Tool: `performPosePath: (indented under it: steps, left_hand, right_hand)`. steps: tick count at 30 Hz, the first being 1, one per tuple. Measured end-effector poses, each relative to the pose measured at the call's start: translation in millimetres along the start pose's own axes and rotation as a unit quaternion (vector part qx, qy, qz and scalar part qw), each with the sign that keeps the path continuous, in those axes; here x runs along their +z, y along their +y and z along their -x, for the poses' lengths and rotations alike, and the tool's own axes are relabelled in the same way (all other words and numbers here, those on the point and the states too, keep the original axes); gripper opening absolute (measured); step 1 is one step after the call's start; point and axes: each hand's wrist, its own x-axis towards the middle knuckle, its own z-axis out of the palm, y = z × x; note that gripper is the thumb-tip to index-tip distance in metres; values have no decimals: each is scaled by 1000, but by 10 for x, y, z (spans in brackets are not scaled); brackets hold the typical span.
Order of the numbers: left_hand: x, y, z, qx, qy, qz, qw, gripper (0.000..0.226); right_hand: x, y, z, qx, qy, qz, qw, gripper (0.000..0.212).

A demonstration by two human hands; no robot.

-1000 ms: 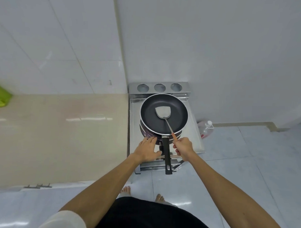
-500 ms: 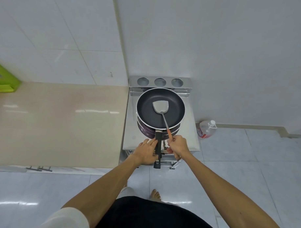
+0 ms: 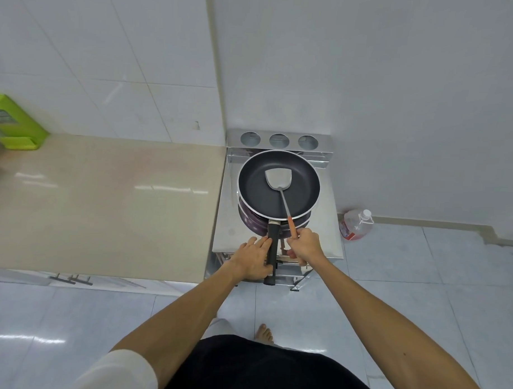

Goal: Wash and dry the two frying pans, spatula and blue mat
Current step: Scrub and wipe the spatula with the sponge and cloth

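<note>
A green container (image 3: 16,125) is standing at the far left of the beige desk (image 3: 103,206). The left hand (image 3: 253,259) is resting with straight fingers against the top frying pan (image 3: 255,188)'s black handle (image 3: 272,238). This pan is sitting stacked on a second frying pan (image 3: 248,220) on a steel stand (image 3: 326,234). The spatula (image 3: 279,179) is lying in the top pan, and the right hand (image 3: 304,245) is gripping its orange grip. A bottle (image 3: 356,225) is standing on the floor.

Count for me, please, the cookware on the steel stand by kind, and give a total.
Frying pans: 2, the top pan stacked on the purple pan
Spatula: 1, its blade lying in the top pan
Total: 3
</note>
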Motion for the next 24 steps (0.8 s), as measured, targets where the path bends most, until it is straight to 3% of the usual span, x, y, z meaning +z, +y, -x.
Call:
performPosePath:
  steps: [7,12,18,24]
  left_hand:
    - [-8,-6,-7,10,5,-9,1000,76]
    - [-53,-28,-33,5,30,-23,999,75]
    - [-172,-152,-84,-19,31,-46,998,78]
    - [-574,-405,-1,-43,81,-63,994,76]
  right_hand:
    - [31,44,-26,-9,7,20,1000,11]
    - [-11,23,-21,-55,41,110,992,30]
    - [-137,-98,-55,-177,76,302,934,42]
    - [-144,-484,-233,-212,12,414,885,59]
